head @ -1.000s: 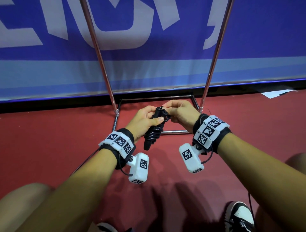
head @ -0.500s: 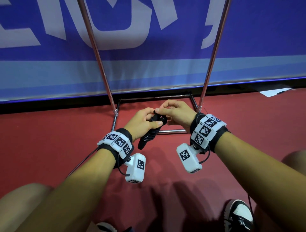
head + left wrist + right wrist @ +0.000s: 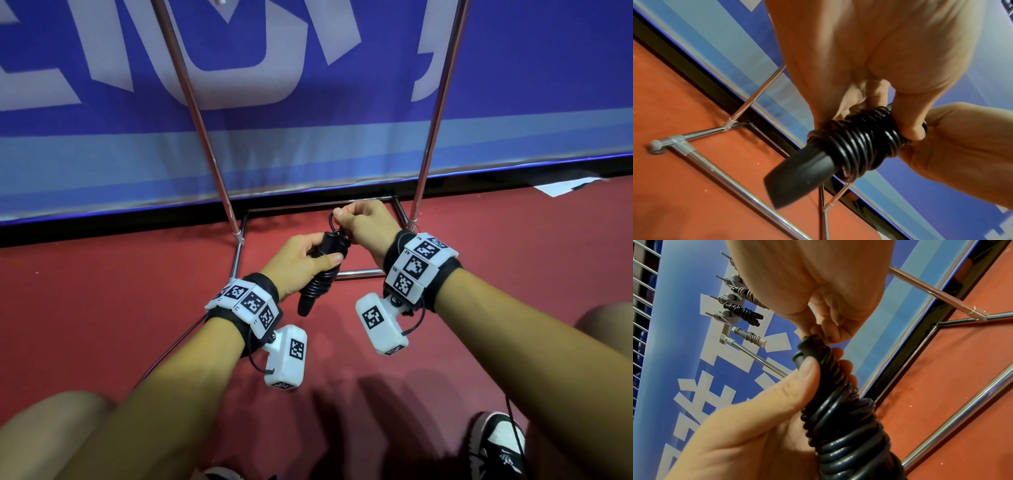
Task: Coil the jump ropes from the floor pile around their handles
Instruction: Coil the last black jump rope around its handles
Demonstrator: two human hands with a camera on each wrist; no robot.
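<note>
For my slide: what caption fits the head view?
Left hand grips the coiled black jump rope; right hand pinches its last loop.

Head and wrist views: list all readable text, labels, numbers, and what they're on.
No text can be read in full.
Banner: large white letters, cropped in every view; no whole word legible.
Right wristband and left wristband: black-and-white square code markers; the tiny characters beside them are too small to read.
Jump rope: no print visible.
</note>
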